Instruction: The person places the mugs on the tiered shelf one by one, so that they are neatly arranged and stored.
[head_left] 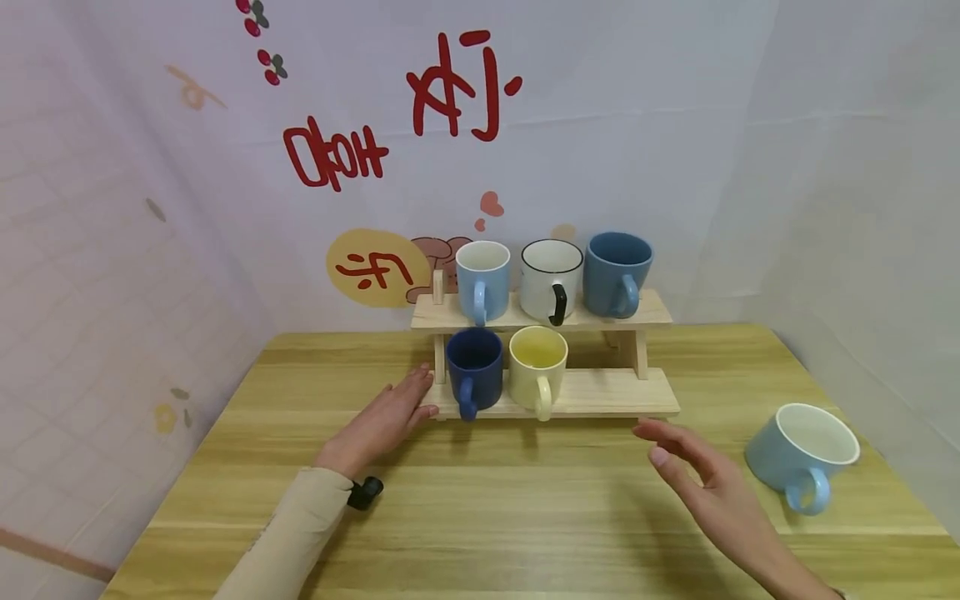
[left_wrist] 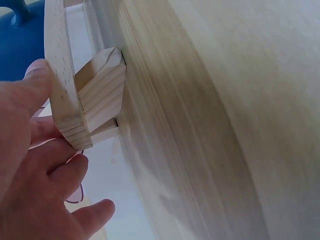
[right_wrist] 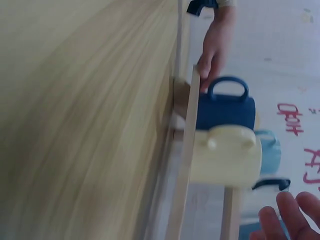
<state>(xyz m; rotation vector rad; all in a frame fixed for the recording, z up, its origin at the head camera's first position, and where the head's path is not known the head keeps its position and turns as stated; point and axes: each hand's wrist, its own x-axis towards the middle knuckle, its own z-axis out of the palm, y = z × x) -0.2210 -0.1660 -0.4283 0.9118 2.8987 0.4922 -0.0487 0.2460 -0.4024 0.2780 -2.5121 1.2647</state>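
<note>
A two-tier wooden shelf (head_left: 615, 392) stands on the table. My left hand (head_left: 386, 414) grips the left end of its lower board; in the left wrist view the thumb (left_wrist: 37, 75) lies against the board and the fingers bend round its end. Right beside that hand is a dark blue mug (head_left: 477, 367) on the lower tier, then a pale yellow mug (head_left: 537, 367). Above them are a light blue mug (head_left: 483, 279), a white mug (head_left: 551, 283) with black rim and handle, and a mid-blue mug (head_left: 618, 275). My right hand (head_left: 716, 492) hovers, holding nothing, by the shelf's right front.
A wide light blue mug (head_left: 795, 454) stands at the table's right side, to the right of my right hand. Behind the shelf hangs a white printed backdrop (head_left: 675, 125), which also encloses both sides. The wooden table (head_left: 510, 517) stretches in front.
</note>
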